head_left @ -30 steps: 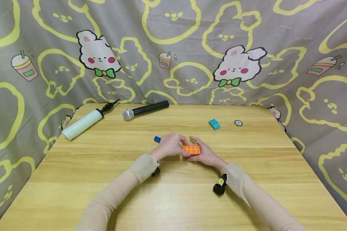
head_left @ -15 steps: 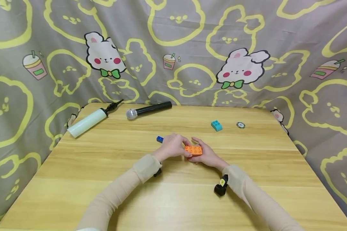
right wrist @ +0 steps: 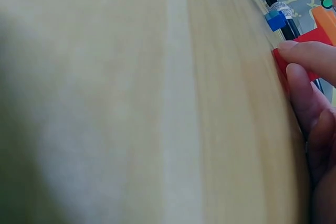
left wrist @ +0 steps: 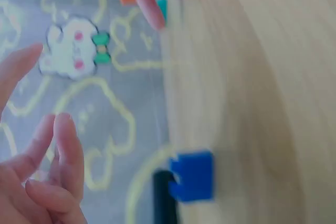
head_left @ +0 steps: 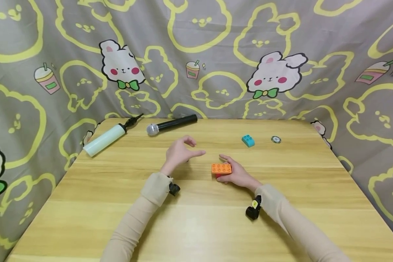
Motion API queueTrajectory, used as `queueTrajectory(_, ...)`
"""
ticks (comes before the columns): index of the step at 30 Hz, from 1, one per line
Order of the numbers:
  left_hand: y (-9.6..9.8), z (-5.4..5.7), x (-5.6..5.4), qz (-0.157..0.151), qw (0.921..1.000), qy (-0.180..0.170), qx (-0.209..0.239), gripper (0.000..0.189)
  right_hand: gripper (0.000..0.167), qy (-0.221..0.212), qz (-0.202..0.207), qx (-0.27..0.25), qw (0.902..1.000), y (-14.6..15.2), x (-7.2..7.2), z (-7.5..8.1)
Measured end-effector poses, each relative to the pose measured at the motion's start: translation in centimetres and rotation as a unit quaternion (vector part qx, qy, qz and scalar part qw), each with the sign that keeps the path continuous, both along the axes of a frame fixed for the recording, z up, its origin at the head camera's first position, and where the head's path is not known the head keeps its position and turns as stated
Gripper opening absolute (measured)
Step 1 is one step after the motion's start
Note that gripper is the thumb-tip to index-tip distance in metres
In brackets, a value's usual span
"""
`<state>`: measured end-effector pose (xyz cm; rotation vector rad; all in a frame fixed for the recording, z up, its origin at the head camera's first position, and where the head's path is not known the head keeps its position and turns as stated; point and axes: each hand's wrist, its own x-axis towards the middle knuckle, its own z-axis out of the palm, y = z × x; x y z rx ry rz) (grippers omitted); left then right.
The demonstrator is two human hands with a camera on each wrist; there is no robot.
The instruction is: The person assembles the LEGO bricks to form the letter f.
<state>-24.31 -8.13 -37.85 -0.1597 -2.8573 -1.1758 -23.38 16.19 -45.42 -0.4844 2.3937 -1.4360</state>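
My right hand (head_left: 239, 175) holds a red toy brick (right wrist: 316, 37) between thumb and fingers. An orange brick (head_left: 221, 168) with two rows of studs sits on top of the red one and hides most of it in the head view. To the left, my left hand (head_left: 180, 154) hovers over the table with nothing in it, fingers loosely bent and thumb apart from them. A small blue brick (left wrist: 194, 176) stands on the table near the left hand, hidden by it in the head view. It also shows small in the right wrist view.
A teal brick (head_left: 248, 140) and a round chip (head_left: 276, 139) lie at the back right of the wooden table (head_left: 196, 225). A microphone (head_left: 171, 124) and a pale hand pump (head_left: 106, 139) lie at the back left. A patterned curtain (head_left: 222, 43) hangs behind.
My left hand has let go of the orange brick and moved left and away, over the blue brick. The right hand keeps its grip on the red brick with the orange one on top.
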Motion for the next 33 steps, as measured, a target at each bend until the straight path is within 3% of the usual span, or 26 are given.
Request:
queueTrajectory(3, -1.2, -0.6, -0.7, 0.036, 0.9988, -0.030, 0.009, 0.055, 0.094, 0.009, 0.001, 0.012, 0.9999, 0.2, -0.1, 0.3)
queueTrajectory(7, -2.4, -1.7, -1.2, 0.055, 0.9960, -0.067, -0.021, 0.061, 0.094, 0.004, 0.007, 0.007, 0.9999, 0.2, -0.2, 0.3)
queueTrajectory(15, -3.3, -2.8, -2.1, 0.039, 0.9865, -0.136, -0.084, 0.059, 0.094, 0.004, 0.011, -0.001, 0.9999, 0.1, -0.1, 0.1)
queueTrajectory(22, -3.7, -3.2, -2.8, 0.010, 0.9850, -0.149, -0.087, 0.057, 0.094, -0.003, 0.010, -0.002, 0.9999, 0.1, -0.2, 0.2)
queueTrajectory(33, -3.0, -2.9, -2.9, 0.010, 0.9862, -0.140, -0.088, 0.044, 0.094, 0.004, 0.010, -0.009, 0.9999, 0.2, -0.3, -0.3)
